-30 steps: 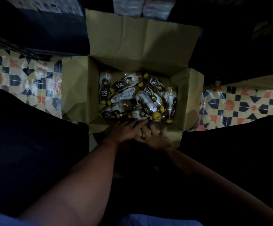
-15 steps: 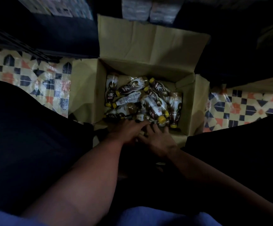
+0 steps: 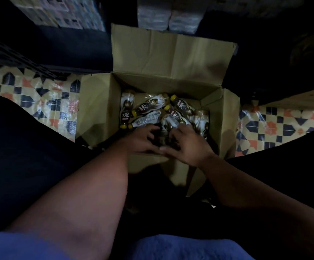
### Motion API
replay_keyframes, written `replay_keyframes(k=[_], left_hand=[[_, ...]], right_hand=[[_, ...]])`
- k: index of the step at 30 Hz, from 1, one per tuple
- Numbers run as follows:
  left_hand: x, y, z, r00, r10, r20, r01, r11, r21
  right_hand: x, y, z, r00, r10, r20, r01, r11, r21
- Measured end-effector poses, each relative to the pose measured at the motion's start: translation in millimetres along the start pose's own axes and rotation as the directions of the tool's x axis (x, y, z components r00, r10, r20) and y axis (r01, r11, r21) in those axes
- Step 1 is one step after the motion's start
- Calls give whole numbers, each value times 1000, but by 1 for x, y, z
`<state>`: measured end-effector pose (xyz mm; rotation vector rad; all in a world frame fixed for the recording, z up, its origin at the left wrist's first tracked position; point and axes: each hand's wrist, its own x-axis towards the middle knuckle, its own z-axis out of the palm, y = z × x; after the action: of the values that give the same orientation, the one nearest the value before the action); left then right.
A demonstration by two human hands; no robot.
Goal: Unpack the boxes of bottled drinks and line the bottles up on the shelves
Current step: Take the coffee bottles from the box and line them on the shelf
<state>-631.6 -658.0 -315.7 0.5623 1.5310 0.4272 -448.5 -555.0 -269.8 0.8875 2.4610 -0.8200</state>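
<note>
Bottles (image 3: 148, 107), yellow-capped, brown drink, lying jumbled in open cardboard box (image 3: 171, 59) on patterned tile floor (image 3: 39, 102). Head view: left hand (image 3: 141, 139) and right hand (image 3: 188, 145) reaching into near side of box, fingers curled among bottles; grip unclear in dim, blurred light. Wrapped packs (image 3: 169, 14) beyond box.

Bare forearms — blue garment (image 3: 180, 246) below.

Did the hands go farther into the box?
Yes. Both the left hand and right hand moved forward past the box's near edge, onto the bottles.
</note>
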Motion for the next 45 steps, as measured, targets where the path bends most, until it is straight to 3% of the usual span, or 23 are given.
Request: replay_keyframes(k=[2, 4, 7, 9, 11, 15, 19, 23, 26, 28, 30, 31, 36, 40, 45], left_hand=[[9, 1, -16, 991, -85, -107, 71, 989, -127], [20, -4, -29, 958, -112, -263, 69, 983, -168], [34, -15, -32, 816, -165, -553, 242, 968, 67], [43, -22, -25, 760, -245, -602, 411, 899, 153], [53, -27, -19, 745, -325, -582, 463, 880, 102], [73, -41, -17, 741, -457, -492, 407, 888, -212], [69, -33, -17, 767, -497, -406, 329, 848, -416], [67, -32, -16, 794, -517, -319, 203, 721, -663], [63, -29, -12, 747, -543, -383, 88, 652, -753], [62, -24, -10, 664, -550, -507, -42, 649, -760], [60, -17, -10, 554, -462, -693, -152, 762, -629], [60, -15, -10, 531, -386, -755, -174, 822, -542], [59, -6, -13, 551, -155, -820, -273, 895, -353], [65, 0, -13, 651, -138, -746, -303, 854, -422], [58, 12, -11, 698, 138, -703, -304, 946, -116]], right_hand=[[5, 3, 1, 992, 81, -101, -83, 996, -16], [11, 7, 2, 981, 166, -102, -172, 983, -60], [27, 15, 11, 953, 303, -12, -302, 953, 35], [39, 20, 17, 934, 357, 20, -357, 926, 123], [46, 23, 23, 929, 364, 68, -370, 905, 211], [55, 29, 31, 912, 392, 122, -406, 817, 409], [55, 27, 23, 863, 480, 159, -470, 644, 604], [53, 29, 17, 799, 599, 62, -469, 554, 688], [52, 33, 17, 771, 637, 6, -401, 479, 781], [52, 35, 16, 747, 664, -33, -338, 422, 841], [57, 37, 15, 708, 706, -10, -284, 297, 912], [60, 37, 15, 695, 719, 19, -262, 229, 938], [80, 34, 18, 741, 665, 99, -132, 0, 991], [99, 25, 24, 754, 653, 74, -103, 6, 995], [105, 22, 22, 755, 655, 29, -83, 51, 995]])
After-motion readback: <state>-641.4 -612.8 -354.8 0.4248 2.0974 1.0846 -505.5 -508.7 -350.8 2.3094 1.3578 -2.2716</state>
